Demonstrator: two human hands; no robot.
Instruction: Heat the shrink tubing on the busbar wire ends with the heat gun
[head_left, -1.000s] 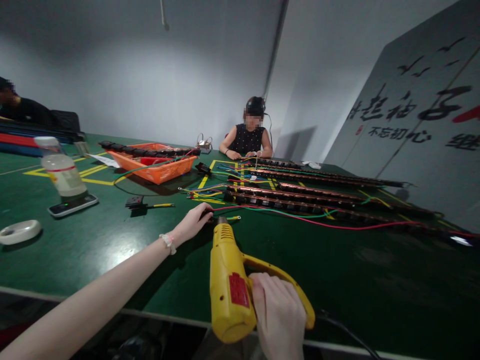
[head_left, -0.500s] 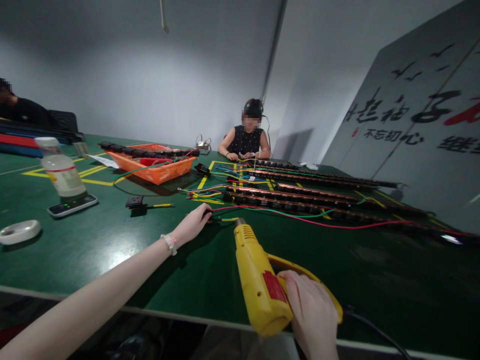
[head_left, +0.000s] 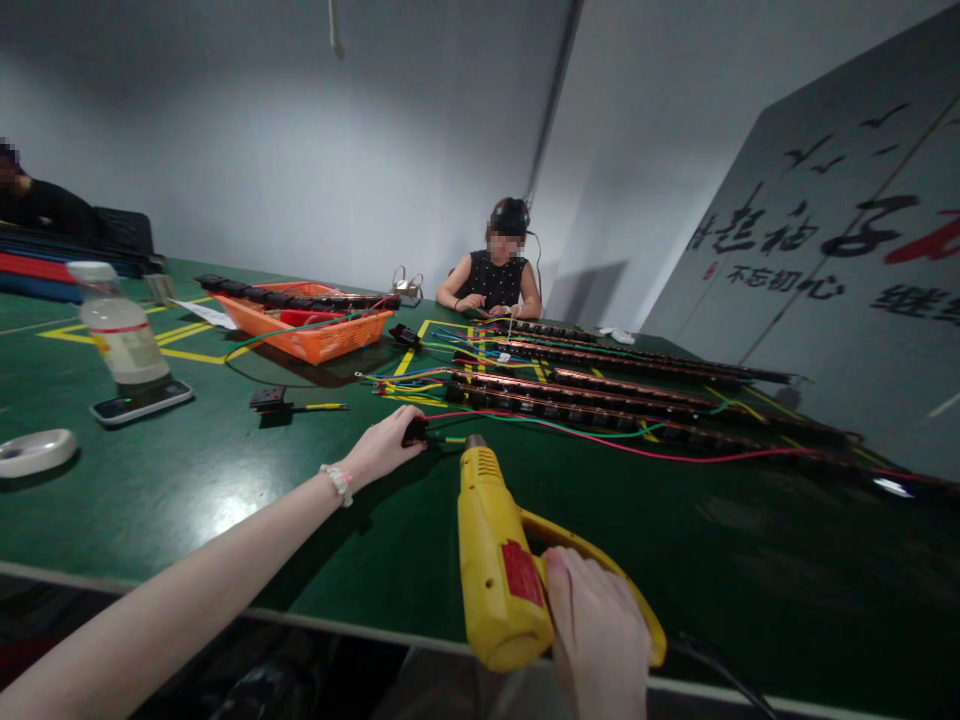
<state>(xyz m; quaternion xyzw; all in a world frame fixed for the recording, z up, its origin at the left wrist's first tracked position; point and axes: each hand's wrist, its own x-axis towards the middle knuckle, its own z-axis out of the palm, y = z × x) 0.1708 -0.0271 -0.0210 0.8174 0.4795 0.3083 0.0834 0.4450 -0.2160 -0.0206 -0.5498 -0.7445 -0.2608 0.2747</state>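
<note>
My right hand [head_left: 596, 625] is wrapped round the handle of a yellow heat gun [head_left: 495, 560] with a red patch on its side. The gun's metal nozzle [head_left: 475, 441] points away from me, at the end of a short yellow-green wire [head_left: 448, 440]. That wire comes out of a small black connector [head_left: 415, 432], which my left hand [head_left: 386, 442] pinches just above the table. A similar black connector [head_left: 271, 401] with its own yellow-green wire lies to the left of my left hand.
Long black strips with copper wires [head_left: 570, 405] and loose coloured leads lie across the green table [head_left: 315, 530]. An orange basket [head_left: 322, 342] holds another strip. At left stand a bottle [head_left: 124, 335], a phone [head_left: 142, 402] and a white oval object [head_left: 36, 452]. A person [head_left: 495, 275] sits opposite.
The heat gun and my right hand have shifted slightly left, bringing the nozzle nearer my left hand. The connector in my left hand appears slightly turned and shows more.
</note>
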